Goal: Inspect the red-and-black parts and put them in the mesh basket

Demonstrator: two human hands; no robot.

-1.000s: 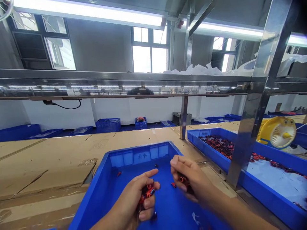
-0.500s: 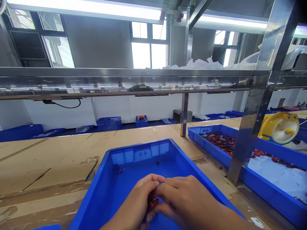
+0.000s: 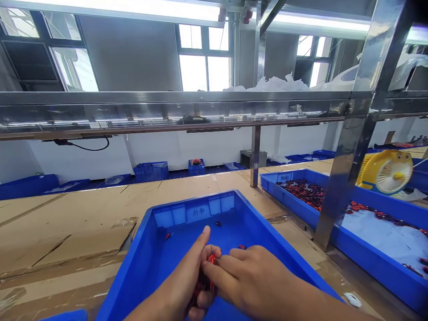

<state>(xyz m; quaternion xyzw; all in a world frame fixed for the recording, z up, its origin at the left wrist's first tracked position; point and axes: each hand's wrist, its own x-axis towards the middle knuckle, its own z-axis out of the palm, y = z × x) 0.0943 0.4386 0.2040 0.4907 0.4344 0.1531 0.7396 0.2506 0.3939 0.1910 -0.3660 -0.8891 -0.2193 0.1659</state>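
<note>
Above the blue tray (image 3: pixel 187 240), between its side edges, the left hand (image 3: pixel 185 274) grips small red-black parts (image 3: pixel 211 258); the right hand's (image 3: pixel 252 276) grip cannot be told. A crowded palm could spill 1 or 2.

A yellow fan (image 3: pixel 388 173) stands right of a steel post (image 3: pixel 349 147); a cable (image 3: pixel 92 150) hangs under the shelf (image 3: pixel 133 108). Windows (image 3: pixel 193 73) shine behind.

**Uncovered to the frame's edge**

At lower centre, the left hand (image 3: pixel 192 276) has a slim thumb (image 3: pixel 202 238) with a rounded end; just right of it, the right hand (image 3: pixel 249 276) shows rounded knuckles (image 3: pixel 256 252). The left forearm (image 3: pixel 152 306) and right forearm (image 3: pixel 309 299) are bare.
</note>
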